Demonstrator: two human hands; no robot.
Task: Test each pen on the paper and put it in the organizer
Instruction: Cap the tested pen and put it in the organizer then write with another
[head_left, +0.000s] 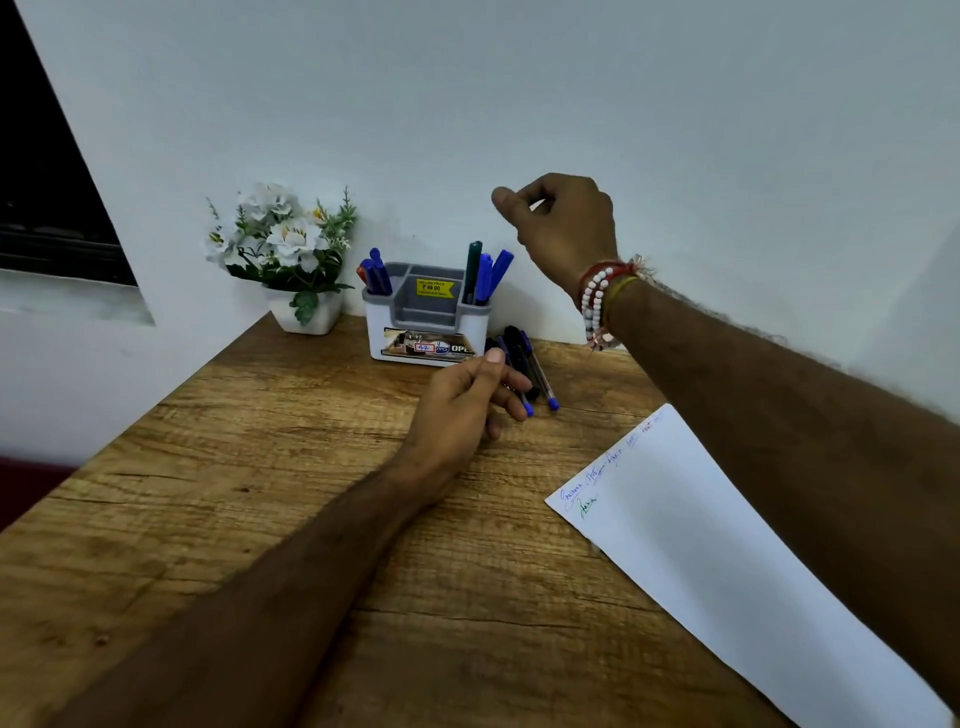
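Note:
The white and grey organizer stands at the back of the wooden desk against the wall. Blue pens and a red one fill its left slot; a green pen and two blue pens stand in its right slot. Several loose pens lie on the desk just right of the organizer. My left hand covers them with thumb and fingers curled around a blue-tipped pen that lies flat. My right hand hovers above the right slot, fingers loosely apart, holding nothing. The white paper carries blue and green scribbles.
A small white pot of artificial white flowers stands left of the organizer in the desk's back corner. The wall runs directly behind both. A dark window frame is at far left. My right wrist wears bead bracelets.

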